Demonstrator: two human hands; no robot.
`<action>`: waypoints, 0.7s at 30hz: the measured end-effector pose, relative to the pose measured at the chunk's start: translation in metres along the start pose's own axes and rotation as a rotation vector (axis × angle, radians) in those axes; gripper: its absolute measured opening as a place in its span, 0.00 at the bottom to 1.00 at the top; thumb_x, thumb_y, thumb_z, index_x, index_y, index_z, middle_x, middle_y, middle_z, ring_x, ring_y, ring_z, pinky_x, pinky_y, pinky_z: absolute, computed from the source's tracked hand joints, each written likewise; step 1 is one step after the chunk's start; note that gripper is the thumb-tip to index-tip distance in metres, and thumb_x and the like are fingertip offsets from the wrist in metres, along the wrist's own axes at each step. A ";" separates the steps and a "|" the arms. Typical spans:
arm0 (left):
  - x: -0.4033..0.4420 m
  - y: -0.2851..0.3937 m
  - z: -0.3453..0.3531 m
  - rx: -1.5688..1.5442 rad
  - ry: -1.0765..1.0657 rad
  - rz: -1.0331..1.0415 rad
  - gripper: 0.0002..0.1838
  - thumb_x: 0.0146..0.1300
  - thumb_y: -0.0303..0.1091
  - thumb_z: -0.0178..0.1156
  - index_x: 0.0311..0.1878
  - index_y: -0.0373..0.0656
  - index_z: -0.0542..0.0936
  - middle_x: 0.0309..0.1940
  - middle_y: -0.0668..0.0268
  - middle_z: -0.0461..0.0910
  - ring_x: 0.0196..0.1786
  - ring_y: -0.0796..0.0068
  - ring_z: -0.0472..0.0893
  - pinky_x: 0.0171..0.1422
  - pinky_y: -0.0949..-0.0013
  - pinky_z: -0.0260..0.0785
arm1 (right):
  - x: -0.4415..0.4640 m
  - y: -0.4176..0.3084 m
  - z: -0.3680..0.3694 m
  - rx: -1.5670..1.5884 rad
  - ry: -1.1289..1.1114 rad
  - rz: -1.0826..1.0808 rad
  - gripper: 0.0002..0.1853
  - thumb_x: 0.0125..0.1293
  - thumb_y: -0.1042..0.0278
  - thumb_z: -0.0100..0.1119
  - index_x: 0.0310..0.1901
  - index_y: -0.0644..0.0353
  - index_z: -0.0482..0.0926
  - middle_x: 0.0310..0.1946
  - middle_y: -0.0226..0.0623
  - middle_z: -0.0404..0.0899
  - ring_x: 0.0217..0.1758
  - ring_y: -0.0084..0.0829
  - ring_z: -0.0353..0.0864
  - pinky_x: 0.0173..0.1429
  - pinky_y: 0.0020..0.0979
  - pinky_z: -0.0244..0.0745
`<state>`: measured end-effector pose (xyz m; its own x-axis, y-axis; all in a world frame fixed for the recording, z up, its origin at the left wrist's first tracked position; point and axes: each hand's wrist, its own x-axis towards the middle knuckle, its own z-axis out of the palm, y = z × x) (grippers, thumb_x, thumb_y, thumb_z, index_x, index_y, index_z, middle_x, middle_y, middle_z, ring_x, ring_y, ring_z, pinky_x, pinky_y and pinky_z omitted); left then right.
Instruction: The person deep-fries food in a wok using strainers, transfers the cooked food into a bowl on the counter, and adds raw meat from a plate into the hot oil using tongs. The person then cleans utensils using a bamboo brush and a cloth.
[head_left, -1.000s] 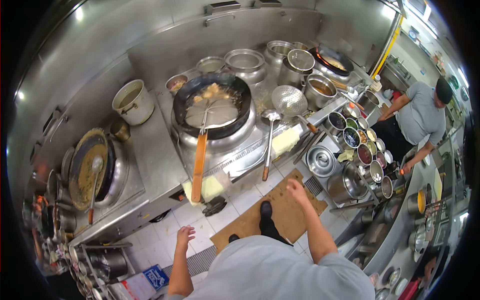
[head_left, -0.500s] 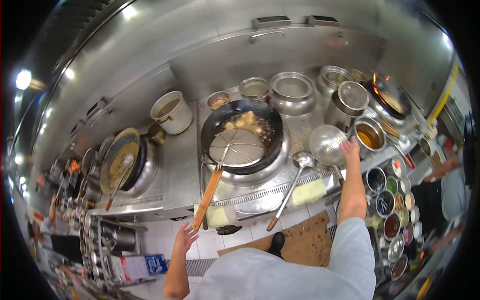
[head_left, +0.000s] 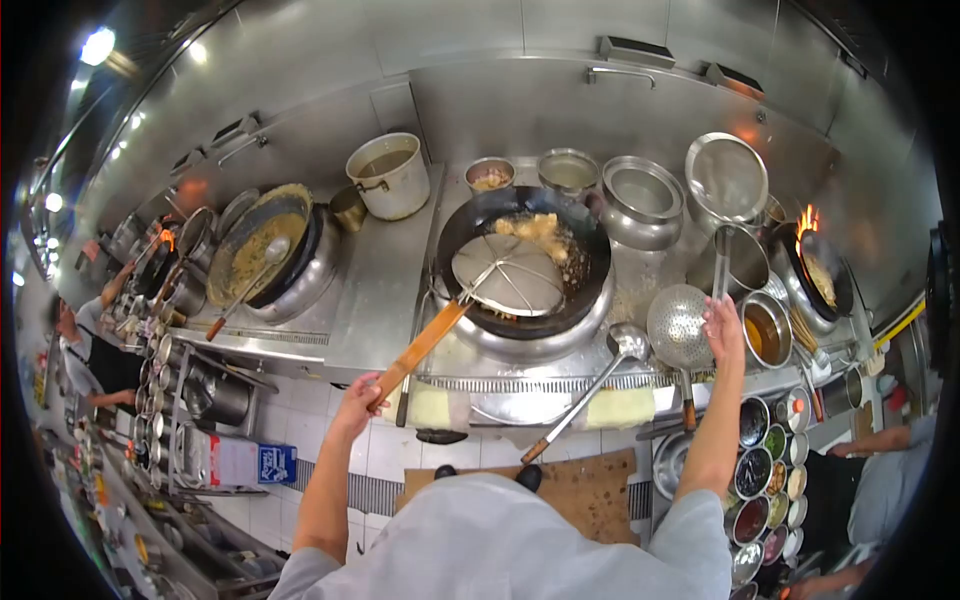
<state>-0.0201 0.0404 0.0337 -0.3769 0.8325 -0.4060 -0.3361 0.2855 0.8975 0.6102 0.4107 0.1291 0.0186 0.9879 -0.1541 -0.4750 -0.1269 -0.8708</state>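
My left hand [head_left: 358, 408] is closed around the end of the long wooden handle of a wire-backed strainer [head_left: 507, 275]. Its round head lies across the near side of a black wok [head_left: 468, 222], where golden food pieces [head_left: 537, 233] sit in dark bubbling oil. My right hand [head_left: 724, 330] grips the metal handle of a round fine-mesh sieve [head_left: 727, 178], held raised above a tall steel pot [head_left: 748, 258]. Just left of that hand rests a perforated skimmer [head_left: 680, 325], and beside it a steel ladle [head_left: 628, 341] lies with its handle over the counter edge.
A pot of amber liquid [head_left: 766, 335] stands at the right, near a flaming wok [head_left: 822, 275]. Lidless steel pots [head_left: 642, 200] line the back. Another wok [head_left: 262, 240] and a white pot [head_left: 390, 180] are at left. Sauce containers [head_left: 752, 472] and a co-worker's arm [head_left: 875, 440] are lower right.
My left hand, open below the wooden handle before, has closed on its end. My right hand has lifted the fine-mesh sieve off the tall pot. The view has shifted.
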 end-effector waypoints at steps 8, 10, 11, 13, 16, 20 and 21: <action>-0.002 0.001 -0.027 0.128 0.006 0.084 0.22 0.66 0.29 0.56 0.63 0.46 0.67 0.37 0.63 0.77 0.30 0.73 0.80 0.28 0.74 0.70 | -0.057 0.044 0.120 -0.976 -0.218 -0.153 0.19 0.69 0.70 0.49 0.61 0.51 0.67 0.27 0.34 0.75 0.19 0.27 0.72 0.19 0.29 0.67; 0.014 -0.015 -0.031 0.101 -0.012 0.090 0.23 0.66 0.29 0.56 0.64 0.46 0.67 0.37 0.63 0.77 0.30 0.73 0.80 0.28 0.75 0.70 | -0.052 0.076 0.131 -1.107 -0.221 -0.343 0.19 0.68 0.69 0.49 0.60 0.54 0.69 0.27 0.38 0.77 0.23 0.32 0.76 0.25 0.34 0.71; 0.020 -0.018 -0.031 0.076 -0.027 0.093 0.23 0.66 0.30 0.56 0.64 0.46 0.66 0.36 0.63 0.77 0.30 0.74 0.80 0.28 0.75 0.70 | -0.048 0.091 0.137 -1.233 -0.223 -0.531 0.18 0.67 0.68 0.50 0.59 0.56 0.71 0.26 0.42 0.79 0.27 0.38 0.79 0.31 0.39 0.74; 0.014 -0.006 -0.031 0.029 -0.028 0.098 0.24 0.65 0.29 0.57 0.64 0.45 0.66 0.36 0.63 0.78 0.29 0.74 0.81 0.27 0.75 0.70 | -0.041 0.117 0.160 -1.402 -0.157 -0.538 0.18 0.66 0.70 0.49 0.58 0.56 0.72 0.32 0.49 0.80 0.34 0.46 0.80 0.39 0.44 0.74; -0.001 0.018 -0.039 0.077 0.006 0.166 0.25 0.65 0.29 0.57 0.64 0.44 0.66 0.36 0.62 0.78 0.28 0.74 0.80 0.26 0.74 0.70 | -0.053 0.124 0.186 -1.538 -0.126 -0.516 0.20 0.64 0.72 0.48 0.58 0.56 0.72 0.41 0.58 0.79 0.46 0.57 0.77 0.50 0.52 0.71; -0.012 0.037 -0.052 0.100 0.021 0.169 0.24 0.66 0.28 0.56 0.65 0.43 0.65 0.36 0.61 0.78 0.28 0.75 0.79 0.25 0.75 0.68 | -0.080 0.126 0.223 -1.505 -0.133 -0.456 0.20 0.63 0.73 0.49 0.58 0.54 0.72 0.44 0.58 0.78 0.51 0.58 0.76 0.54 0.51 0.70; -0.012 0.038 -0.053 0.090 0.018 0.165 0.24 0.65 0.28 0.56 0.64 0.43 0.65 0.36 0.61 0.78 0.28 0.74 0.79 0.25 0.75 0.68 | -0.084 0.130 0.226 -1.480 -0.122 -0.458 0.20 0.63 0.73 0.50 0.58 0.54 0.72 0.44 0.57 0.78 0.51 0.57 0.76 0.54 0.49 0.70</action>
<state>-0.0739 0.0158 0.0639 -0.4360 0.8632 -0.2545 -0.1903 0.1879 0.9636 0.3479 0.3316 0.1341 -0.1895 0.9573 0.2182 0.8137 0.2775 -0.5107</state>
